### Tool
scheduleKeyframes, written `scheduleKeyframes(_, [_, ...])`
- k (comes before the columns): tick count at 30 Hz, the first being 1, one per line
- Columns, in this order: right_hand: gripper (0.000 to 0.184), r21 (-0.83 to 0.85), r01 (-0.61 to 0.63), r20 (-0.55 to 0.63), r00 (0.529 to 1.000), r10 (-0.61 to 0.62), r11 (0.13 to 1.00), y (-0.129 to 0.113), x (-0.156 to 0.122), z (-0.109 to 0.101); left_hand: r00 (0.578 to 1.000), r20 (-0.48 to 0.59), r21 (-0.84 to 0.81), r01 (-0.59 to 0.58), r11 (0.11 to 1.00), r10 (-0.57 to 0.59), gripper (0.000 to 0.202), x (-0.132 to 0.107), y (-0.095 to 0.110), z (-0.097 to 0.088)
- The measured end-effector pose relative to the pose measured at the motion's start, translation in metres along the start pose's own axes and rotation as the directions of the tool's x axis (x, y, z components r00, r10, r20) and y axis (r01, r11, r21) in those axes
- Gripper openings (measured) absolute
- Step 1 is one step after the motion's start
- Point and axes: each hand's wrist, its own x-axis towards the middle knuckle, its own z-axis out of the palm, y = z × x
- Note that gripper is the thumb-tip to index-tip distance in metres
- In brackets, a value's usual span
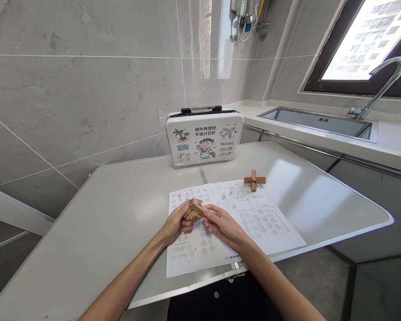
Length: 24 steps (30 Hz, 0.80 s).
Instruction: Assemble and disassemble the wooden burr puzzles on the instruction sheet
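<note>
Both hands meet over a printed instruction sheet [254, 223] on a grey folding table [103, 223]. My left hand [175, 223] and my right hand [220, 223] are closed around a small wooden block puzzle [194, 208], held just above the paper. The left fingers grip its left side, and the right fingertips pinch its right side. A second wooden puzzle, cross-shaped [254, 180], lies apart at the sheet's far right corner.
A white tin case with cartoon prints and the word TRAVEL [204, 139] stands upright at the table's back edge against the tiled wall. To the right, a counter holds a steel sink [317, 121] and tap [382, 84] under a window.
</note>
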Motion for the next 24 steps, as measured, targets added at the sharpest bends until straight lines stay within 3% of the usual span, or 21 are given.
scheduleKeyframes(7, [0.042,0.129,-0.004,-0.037,0.999,0.008,0.992,0.012,0.001,0.001,0.998,-0.054,0.023,-0.031,0.999,0.032,0.037,0.0,-0.001,0.001])
scheduleKeyframes(13, [0.043,0.087,0.03,-0.076,0.997,-0.023,0.996,0.013,0.0,0.001,0.997,-0.066,0.126,-0.042,0.991,0.051,0.05,0.0,0.001,0.004])
scheduleKeyframes(16, [0.043,0.11,0.05,-0.081,0.996,-0.041,0.993,0.013,0.001,0.0,0.998,-0.008,0.13,-0.057,0.99,0.058,0.058,-0.003,0.003,0.004])
scheduleKeyframes(19, [0.042,0.112,0.045,-0.081,0.996,-0.036,0.993,0.013,0.002,-0.002,0.996,0.023,0.241,-0.094,0.966,0.091,0.07,-0.005,0.004,0.005])
scheduleKeyframes(24, [0.041,0.017,0.036,-0.061,0.998,-0.035,0.999,0.012,-0.001,-0.009,0.993,0.03,0.388,-0.113,0.915,0.11,0.066,-0.006,0.003,0.008])
